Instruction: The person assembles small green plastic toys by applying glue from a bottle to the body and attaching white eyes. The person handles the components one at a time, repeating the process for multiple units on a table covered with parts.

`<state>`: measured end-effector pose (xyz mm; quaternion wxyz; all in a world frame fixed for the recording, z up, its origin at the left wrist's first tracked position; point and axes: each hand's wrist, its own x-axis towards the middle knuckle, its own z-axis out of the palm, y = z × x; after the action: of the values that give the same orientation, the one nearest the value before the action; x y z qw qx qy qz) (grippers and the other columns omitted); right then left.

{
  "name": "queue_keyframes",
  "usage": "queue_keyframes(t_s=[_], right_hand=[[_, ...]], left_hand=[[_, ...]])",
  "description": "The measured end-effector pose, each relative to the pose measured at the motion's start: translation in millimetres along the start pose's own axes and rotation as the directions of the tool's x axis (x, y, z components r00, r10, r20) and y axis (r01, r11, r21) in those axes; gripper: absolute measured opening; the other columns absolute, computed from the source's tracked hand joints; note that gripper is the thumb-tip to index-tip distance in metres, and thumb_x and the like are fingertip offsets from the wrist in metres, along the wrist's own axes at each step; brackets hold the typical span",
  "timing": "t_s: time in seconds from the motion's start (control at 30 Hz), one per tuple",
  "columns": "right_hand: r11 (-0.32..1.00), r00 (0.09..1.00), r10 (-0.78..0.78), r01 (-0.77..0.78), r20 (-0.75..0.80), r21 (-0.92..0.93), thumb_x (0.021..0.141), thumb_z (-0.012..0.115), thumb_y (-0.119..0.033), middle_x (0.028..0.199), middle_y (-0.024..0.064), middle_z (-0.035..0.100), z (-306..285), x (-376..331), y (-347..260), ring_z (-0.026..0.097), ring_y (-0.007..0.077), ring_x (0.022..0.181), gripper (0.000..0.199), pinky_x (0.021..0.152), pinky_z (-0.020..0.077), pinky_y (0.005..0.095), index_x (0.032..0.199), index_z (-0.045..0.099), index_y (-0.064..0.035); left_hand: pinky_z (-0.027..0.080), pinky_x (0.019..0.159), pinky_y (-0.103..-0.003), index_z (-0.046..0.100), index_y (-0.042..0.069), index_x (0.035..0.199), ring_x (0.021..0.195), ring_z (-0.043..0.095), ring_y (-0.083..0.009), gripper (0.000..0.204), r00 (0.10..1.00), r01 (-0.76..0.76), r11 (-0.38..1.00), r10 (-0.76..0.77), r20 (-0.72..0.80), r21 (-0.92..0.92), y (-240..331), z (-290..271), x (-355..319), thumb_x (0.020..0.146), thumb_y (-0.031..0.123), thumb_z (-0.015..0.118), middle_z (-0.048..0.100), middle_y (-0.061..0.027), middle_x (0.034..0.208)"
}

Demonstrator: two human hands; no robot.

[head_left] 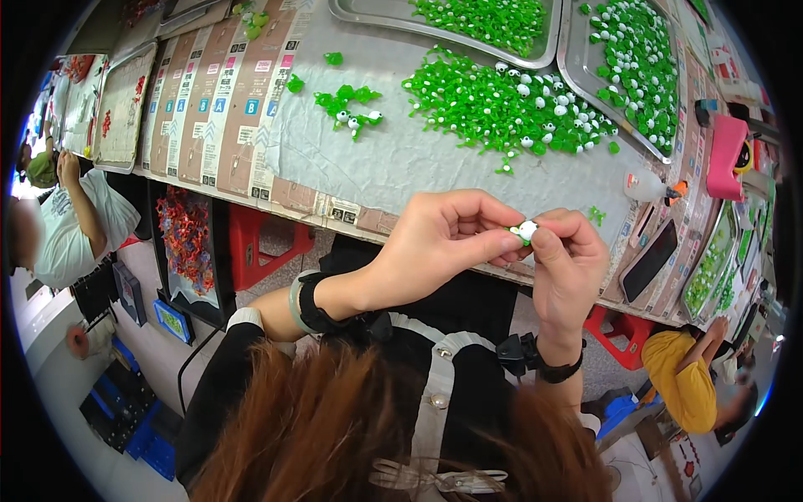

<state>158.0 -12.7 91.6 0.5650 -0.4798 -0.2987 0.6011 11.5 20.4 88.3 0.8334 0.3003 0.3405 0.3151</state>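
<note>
Pinched between both hands is a small green plastic figure with a white ball-shaped head (526, 229). My left hand (447, 237) grips its green side with thumb and forefinger. From the other side, the thumb and forefinger of my right hand (570, 255) close on the white head. Both hands are above the table's near edge. Beyond them lies a wide heap of green pieces (477, 105), many with white heads at its right part. A smaller cluster of green pieces (347, 106) sits to the left, and a few loose green bits (596, 216) lie near my right hand.
Metal trays (559, 50) of green pieces stand at the back. To the right are a glue bottle (644, 186) with an orange tip, a dark phone (650, 261) and a pink device (726, 157). Red stools (261, 249) stand below the table; other people sit left and right.
</note>
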Motion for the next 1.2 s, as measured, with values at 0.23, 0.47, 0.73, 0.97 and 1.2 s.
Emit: queue_keyframes(t_s=[0.23,0.47,0.73,0.97,1.2], right_hand=[[0.993,0.994,-0.110,0.111,0.028,-0.041,0.070,0.054,0.007,0.077,0.0089,0.054,-9,-5,10,0.052,0.0122,0.070,0.008,0.062,0.0407,0.0205,0.076,0.053,0.0040],[0.985,0.992,-0.121,0.123,0.024,-0.120,0.070,0.053,0.008,0.081,0.0112,0.055,-5,-9,2,0.052,0.0140,0.074,0.011,0.065,0.0414,0.0218,0.080,0.053,0.0043],[0.971,0.975,-0.213,0.219,0.064,-0.099,0.072,0.051,0.007,0.083,0.0135,0.055,-4,-9,3,0.053,0.0177,0.078,0.011,0.069,0.0426,0.0249,0.083,0.052,0.0043],[0.963,0.967,-0.247,0.251,0.059,-0.100,0.072,0.051,0.008,0.083,0.0136,0.055,-4,-10,7,0.053,0.0197,0.080,0.010,0.069,0.0430,0.0262,0.081,0.051,0.0037],[0.945,0.957,-0.271,0.285,0.109,-0.158,0.071,0.051,0.008,0.082,0.0129,0.056,-7,-9,6,0.053,0.0190,0.078,0.009,0.068,0.0428,0.0256,0.079,0.051,0.0036]], left_hand=[[0.048,0.062,-0.022,0.052,-0.005,0.091,0.072,0.057,-0.0140,0.020,0.954,-0.285,0.844,0.296,0.050,0.454,-5,1,-3,0.072,-0.001,0.055,0.057,-0.0113,0.083],[0.046,0.054,-0.023,0.056,-0.001,0.086,0.063,0.057,-0.0156,0.023,0.763,-0.570,0.478,0.609,0.215,0.669,-9,-2,2,0.063,-0.004,0.061,0.058,-0.0102,0.074],[0.046,0.055,-0.023,0.057,-0.001,0.082,0.064,0.058,-0.0172,0.022,0.705,-0.623,0.414,0.664,0.248,0.663,-8,-2,3,0.061,-0.004,0.063,0.059,-0.0100,0.074],[0.046,0.054,-0.024,0.057,-0.001,0.080,0.063,0.058,-0.0185,0.020,0.679,-0.642,0.392,0.689,0.252,0.659,-9,-2,3,0.061,-0.005,0.063,0.059,-0.0107,0.073],[0.047,0.054,-0.024,0.056,-0.001,0.078,0.063,0.058,-0.0186,0.018,0.714,-0.643,0.423,0.633,0.299,0.639,-7,-5,4,0.062,-0.006,0.061,0.059,-0.0106,0.073]])
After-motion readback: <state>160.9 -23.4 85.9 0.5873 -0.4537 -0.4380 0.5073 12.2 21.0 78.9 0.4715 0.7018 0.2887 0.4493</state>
